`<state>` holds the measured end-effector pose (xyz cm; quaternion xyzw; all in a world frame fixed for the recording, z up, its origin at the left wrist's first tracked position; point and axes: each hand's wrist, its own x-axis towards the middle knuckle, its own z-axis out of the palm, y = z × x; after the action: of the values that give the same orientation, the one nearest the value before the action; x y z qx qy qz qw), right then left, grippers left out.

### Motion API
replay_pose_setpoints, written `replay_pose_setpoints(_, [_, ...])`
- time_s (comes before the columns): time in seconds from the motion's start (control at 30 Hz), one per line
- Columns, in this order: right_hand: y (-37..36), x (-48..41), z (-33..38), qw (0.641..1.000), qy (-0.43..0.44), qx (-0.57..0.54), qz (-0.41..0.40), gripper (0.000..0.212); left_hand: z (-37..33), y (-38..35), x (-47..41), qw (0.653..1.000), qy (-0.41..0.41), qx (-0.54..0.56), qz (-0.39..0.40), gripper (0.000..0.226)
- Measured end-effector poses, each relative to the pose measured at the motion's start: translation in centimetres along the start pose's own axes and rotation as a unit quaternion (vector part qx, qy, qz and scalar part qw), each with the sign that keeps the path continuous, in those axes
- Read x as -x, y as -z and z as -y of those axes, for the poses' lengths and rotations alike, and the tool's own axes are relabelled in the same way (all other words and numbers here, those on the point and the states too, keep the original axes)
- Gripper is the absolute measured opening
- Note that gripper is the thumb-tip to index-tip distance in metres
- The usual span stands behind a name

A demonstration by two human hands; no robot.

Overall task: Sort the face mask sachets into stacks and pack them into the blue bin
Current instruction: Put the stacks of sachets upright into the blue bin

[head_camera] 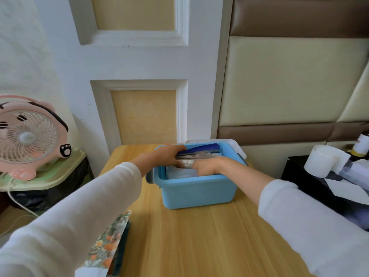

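Note:
The blue bin [196, 193] stands at the far middle of the wooden table [199, 240]. Inside it stands a stack of face mask sachets [201, 151], dark blue and silvery, upright on edge toward the bin's far side. Both hands reach into the bin. My left hand [166, 155] grips the stack's left end from above. My right hand [207, 165] holds the stack's near side, fingers curled down inside the bin. A pale sachet [180, 173] lies flat on the bin's bottom at the near left. The lower part of the stack is hidden by my hands.
A floral-printed packet stack [108, 244] lies at the table's near left edge. A pink desk fan [30, 134] sits on a green stand to the left. A white lid [233, 144] rests behind the bin. Cluttered white items [327, 164] sit on a black surface to the right.

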<state>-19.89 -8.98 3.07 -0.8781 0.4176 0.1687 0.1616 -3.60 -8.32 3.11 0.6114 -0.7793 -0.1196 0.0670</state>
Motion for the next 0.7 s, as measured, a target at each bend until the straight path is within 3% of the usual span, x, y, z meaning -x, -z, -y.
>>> replay_pose_setpoints(0.1, [0.0, 1.5, -1.3, 0.996, 0.015, -0.066, -0.05, 0.015, 0.2, 0.4, 0.2, 0.997, -0.015, -0.063, 0.042, 0.057])
replay_pose_setpoints(0.17, [0.2, 3.2, -2.1, 0.993, 0.032, -0.106, -0.033, 0.021, 0.2, 0.5, 0.4, 0.998, -0.015, -0.035, 0.057, 0.052])
replay_pose_setpoints(0.23, [0.1, 4.6, -2.8, 0.972, 0.058, -0.218, -0.062, 0.022, 0.1, 0.5, 0.4, 0.996, -0.014, 0.042, 0.083, 0.035])
replay_pose_setpoints(0.3, [0.0, 5.4, -3.6, 0.896, 0.084, -0.387, -0.202, 0.019, -0.4, 0.7, 0.7, 0.989, -0.016, 0.106, 0.104, 0.013])
replay_pose_setpoints(0.33, [0.0, 5.6, -4.3, 0.856, 0.096, -0.412, -0.296, 0.015, -0.9, 1.0, 1.0, 0.986, -0.02, 0.12, 0.118, 0.016])
replay_pose_setpoints(0.37, [0.1, 5.7, -5.1, 0.844, 0.097, -0.379, -0.367, 0.011, -1.3, 1.3, 1.3, 0.983, -0.019, 0.115, 0.14, 0.026])
replay_pose_setpoints(0.43, [-0.1, 5.6, -6.7, 0.889, 0.074, -0.231, -0.388, 0.028, -1.8, 1.8, 1.9, 0.981, -0.004, 0.067, 0.181, 0.047])
replay_pose_setpoints(0.5, [-1.0, 5.2, -8.0, 0.93, 0.025, -0.168, -0.326, 0.045, -1.2, 1.7, 2.5, 0.982, 0.011, -0.013, 0.188, 0.056])
replay_pose_setpoints(0.6, [-2.7, 4.4, -8.9, 0.939, -0.005, -0.193, -0.285, 0.049, 0.4, 1.0, 4.1, 0.992, 0.006, -0.047, 0.118, 0.063])
replay_pose_setpoints(0.7, [-2.9, 4.3, -8.3, 0.929, -0.003, -0.187, -0.32, 0.04, 1.2, 0.8, 5.8, 0.996, 0.021, 0.08, 0.031, 0.053])
